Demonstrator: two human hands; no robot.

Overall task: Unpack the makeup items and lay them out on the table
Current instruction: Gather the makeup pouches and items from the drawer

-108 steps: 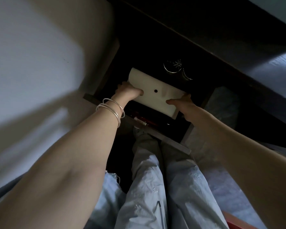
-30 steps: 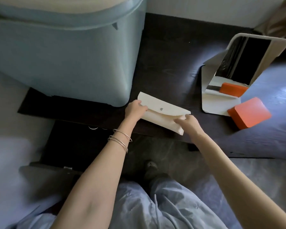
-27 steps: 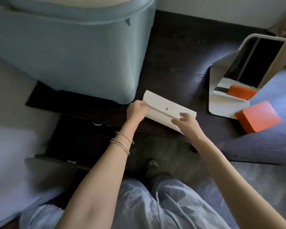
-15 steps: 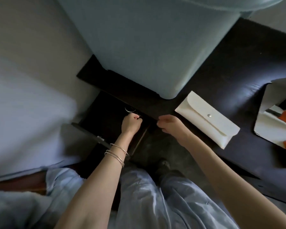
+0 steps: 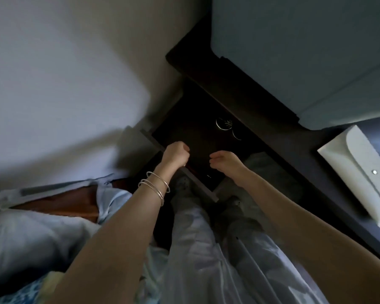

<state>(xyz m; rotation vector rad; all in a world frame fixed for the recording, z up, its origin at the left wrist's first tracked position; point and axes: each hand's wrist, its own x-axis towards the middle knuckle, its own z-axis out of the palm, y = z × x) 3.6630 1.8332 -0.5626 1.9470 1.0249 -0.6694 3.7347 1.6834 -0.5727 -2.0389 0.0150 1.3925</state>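
Both hands over the open drawer [image 5: 198,132]: left hand [image 5: 175,152] curled into a loose fist at the front edge, bangles [image 5: 155,185] on the wrist, right hand [image 5: 225,161] half curled, gripping nothing visible. Dark in there, only a pair of thin rings [image 5: 225,126] glinting at the back. Best to feel slowly, lift one item at a time. White pouch [image 5: 360,172] already up on the worktop [image 5: 316,150], snapped shut, beside the big pale blue bin [image 5: 305,51].

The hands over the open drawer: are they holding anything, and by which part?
Nothing can be made out in either the left hand or the right hand. The white pouch lies untouched on the table.
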